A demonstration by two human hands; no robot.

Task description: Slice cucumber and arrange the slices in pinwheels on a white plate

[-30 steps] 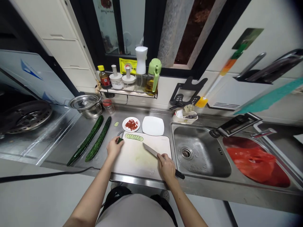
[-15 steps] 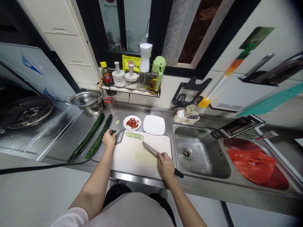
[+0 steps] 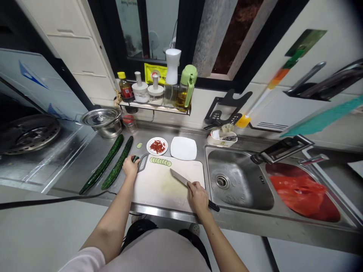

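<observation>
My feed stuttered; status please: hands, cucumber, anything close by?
Left hand gripping dark green cucumber piece beside cutting board. Right hand holding knife, blade over board. Cucumber slices in a row along board's far edge. Two white plates just beyond.

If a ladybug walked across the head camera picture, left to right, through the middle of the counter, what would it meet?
First long cucumber → second long cucumber → left hand → row of cucumber slices → right hand → sink basin → red plastic bag.
</observation>
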